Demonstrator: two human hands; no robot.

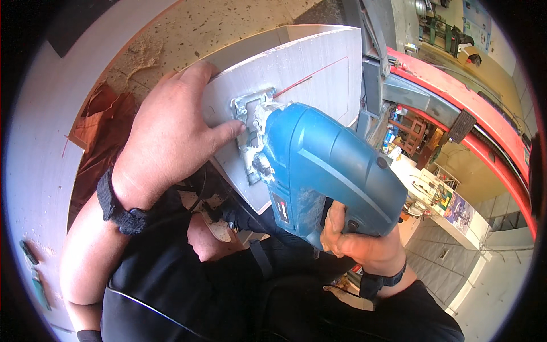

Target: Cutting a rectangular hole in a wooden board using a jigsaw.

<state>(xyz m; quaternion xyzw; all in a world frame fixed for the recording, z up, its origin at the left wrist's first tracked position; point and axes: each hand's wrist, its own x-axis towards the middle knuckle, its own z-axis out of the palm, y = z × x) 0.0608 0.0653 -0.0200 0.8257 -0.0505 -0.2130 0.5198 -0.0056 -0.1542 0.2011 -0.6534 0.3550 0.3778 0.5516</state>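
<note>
Head view: right fingers [335, 227] tight round blue jigsaw [336, 165], left fingers [200, 73] tight on pale board [319, 60] (box [464, 55] beyond, contents unclear).

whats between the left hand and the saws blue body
The head view shows a metal base plate between the left hand and the saw's blue body, over the light board.
</note>
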